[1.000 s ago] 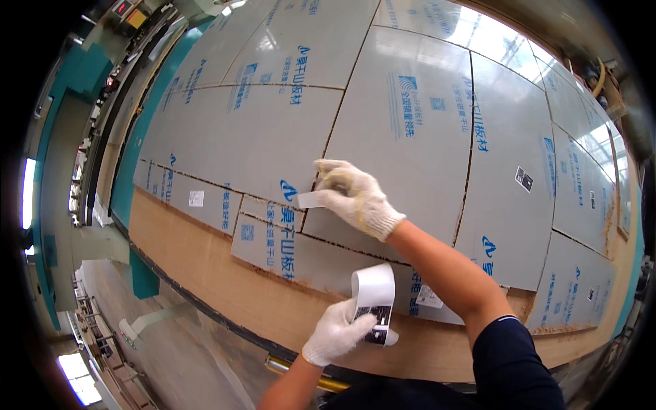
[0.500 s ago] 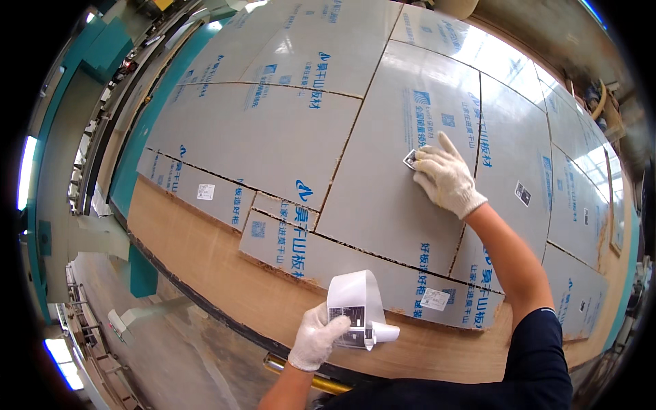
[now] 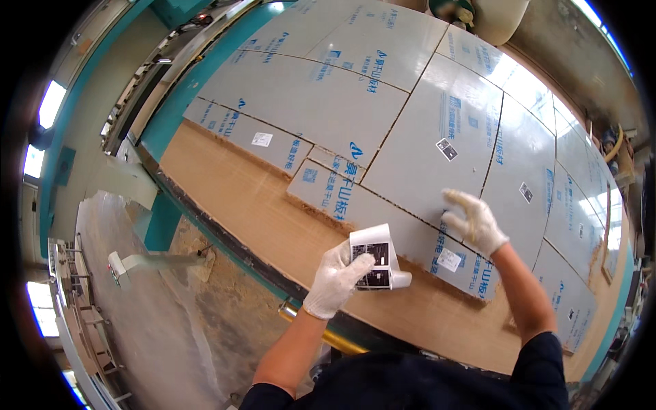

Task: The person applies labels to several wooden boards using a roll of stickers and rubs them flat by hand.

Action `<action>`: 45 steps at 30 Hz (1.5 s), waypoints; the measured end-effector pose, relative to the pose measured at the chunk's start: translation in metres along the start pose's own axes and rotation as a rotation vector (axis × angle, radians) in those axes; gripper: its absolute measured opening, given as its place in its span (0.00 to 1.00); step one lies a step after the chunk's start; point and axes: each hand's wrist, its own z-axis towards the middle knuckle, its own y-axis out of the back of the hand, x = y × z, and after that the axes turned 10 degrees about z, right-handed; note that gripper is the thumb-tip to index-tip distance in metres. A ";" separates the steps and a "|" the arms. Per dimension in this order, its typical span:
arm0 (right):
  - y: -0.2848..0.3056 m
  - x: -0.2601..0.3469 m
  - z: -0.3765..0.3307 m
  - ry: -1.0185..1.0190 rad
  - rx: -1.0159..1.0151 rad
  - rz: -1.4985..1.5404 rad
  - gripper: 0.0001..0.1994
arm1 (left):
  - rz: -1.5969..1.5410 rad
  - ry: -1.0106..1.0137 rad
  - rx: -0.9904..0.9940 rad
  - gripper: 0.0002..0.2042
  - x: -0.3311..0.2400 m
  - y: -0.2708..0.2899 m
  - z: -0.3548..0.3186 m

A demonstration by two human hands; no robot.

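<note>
My left hand (image 3: 335,279), in a white knit glove, pinches a strip of printed labels (image 3: 380,254) on white backing, its lower end curled into a roll. The gloved right hand (image 3: 476,224) hovers over the panels, fingers apart, with nothing seen in it. Beyond it, a black and white label (image 3: 446,149) sticks to the large grey panel (image 3: 410,147). Another label (image 3: 525,193) lies on the panel to its right. White labels are on the near narrow panel (image 3: 449,260) and on the left one (image 3: 262,139).
Grey film-covered panels with blue print, split by narrow cut gaps, lie on a brown base board (image 3: 232,188). Its dark edge runs past a yellow bar (image 3: 342,342) near my body. At left stand a teal machine frame (image 3: 164,225) and a pale arm (image 3: 157,262) above the floor.
My right hand has let go of the label on the large panel and drawn back toward me. My left hand has risen with the label strip. The view has shifted.
</note>
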 end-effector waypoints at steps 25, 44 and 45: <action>-0.167 0.210 0.000 0.499 -0.006 0.109 0.16 | 0.090 0.154 0.412 0.12 -0.065 0.123 -0.045; -0.223 0.176 0.273 -0.264 -0.598 0.530 0.10 | 0.025 0.488 0.496 0.17 -0.076 0.349 0.080; -0.224 0.162 0.300 -0.099 -0.689 0.433 0.08 | 0.018 0.515 0.474 0.18 -0.076 0.353 0.083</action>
